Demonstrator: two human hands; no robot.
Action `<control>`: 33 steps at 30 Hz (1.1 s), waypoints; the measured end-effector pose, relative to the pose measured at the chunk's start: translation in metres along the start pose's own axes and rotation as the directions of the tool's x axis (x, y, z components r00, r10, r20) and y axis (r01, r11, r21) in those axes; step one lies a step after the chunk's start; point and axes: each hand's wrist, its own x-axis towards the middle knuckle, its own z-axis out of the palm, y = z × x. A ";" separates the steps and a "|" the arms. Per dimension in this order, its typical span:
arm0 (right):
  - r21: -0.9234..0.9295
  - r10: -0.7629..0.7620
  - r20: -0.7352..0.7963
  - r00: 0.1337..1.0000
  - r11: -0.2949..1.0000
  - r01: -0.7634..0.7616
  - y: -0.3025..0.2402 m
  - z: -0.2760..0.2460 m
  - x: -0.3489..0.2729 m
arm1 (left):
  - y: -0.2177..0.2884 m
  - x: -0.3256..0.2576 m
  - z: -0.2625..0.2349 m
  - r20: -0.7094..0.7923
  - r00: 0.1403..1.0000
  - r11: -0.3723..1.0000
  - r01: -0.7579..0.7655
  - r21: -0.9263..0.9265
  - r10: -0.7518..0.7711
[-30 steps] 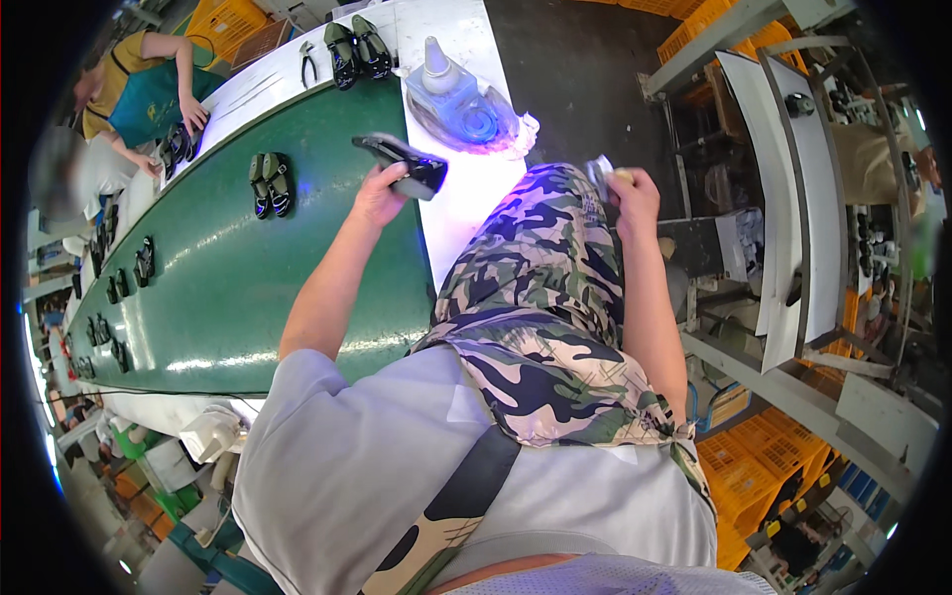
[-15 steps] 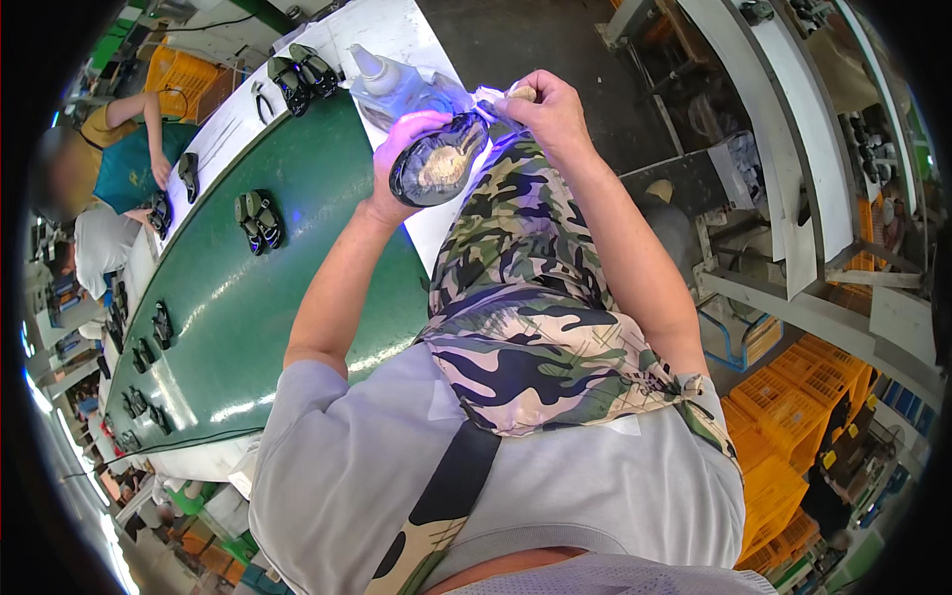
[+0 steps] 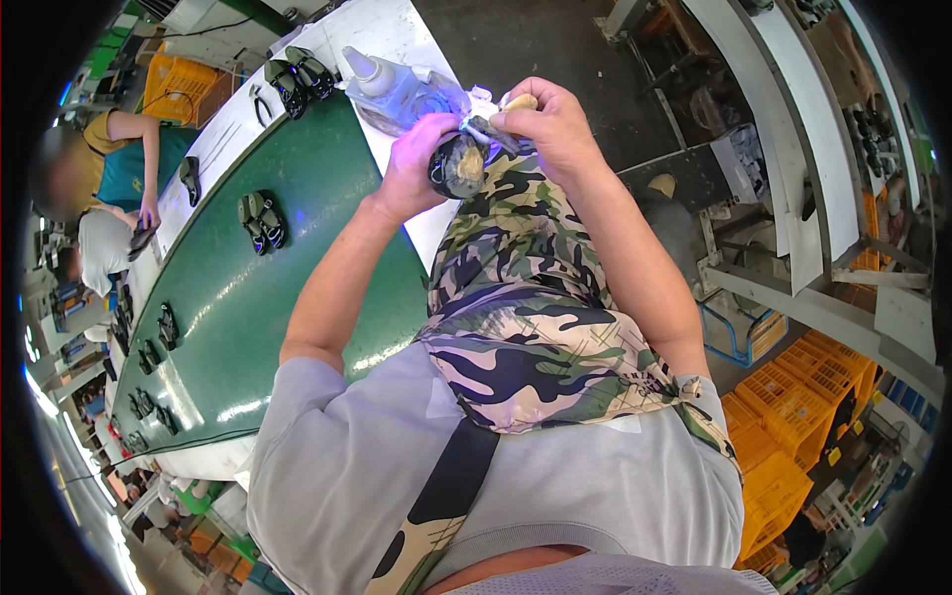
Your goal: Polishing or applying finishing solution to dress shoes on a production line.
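My left hand (image 3: 415, 167) grips a dark sandal (image 3: 456, 169) with a tan insole, held above my camouflage apron (image 3: 526, 327) under a violet light. My right hand (image 3: 547, 127) is pressed against the sandal's top. It pinches the grey strap (image 3: 486, 129) and holds a small tan object (image 3: 519, 101) that I cannot identify. Both hands meet at the white table edge (image 3: 426, 233), beside the green conveyor belt (image 3: 248, 317).
A clear squeeze bottle (image 3: 382, 84) lies on the white table just beyond my hands. Pairs of dark sandals (image 3: 261, 218) ride the belt, and another pair (image 3: 302, 71) sits farther up. A co-worker (image 3: 119, 169) reaches onto the belt at left. Metal racks and orange crates (image 3: 783, 436) stand at right.
My left hand brought the sandal from the belt edge in over my apron. My right hand came across from the right and closed on the sandal's strap.
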 end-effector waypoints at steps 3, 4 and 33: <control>-0.031 -0.034 0.036 0.999 0.999 0.035 -0.016 0.002 -0.002 | 0.006 0.002 -0.001 0.114 0.984 0.988 0.128 0.091 -0.138; -0.066 -0.049 0.056 0.997 0.996 0.053 -0.020 0.003 -0.002 | 0.002 0.001 -0.001 0.111 0.984 0.987 0.130 0.093 -0.140; -0.376 -0.214 0.256 0.943 0.876 0.301 0.006 -0.005 0.001 | -0.017 -0.007 -0.003 0.643 0.615 0.007 0.725 -0.689 -0.456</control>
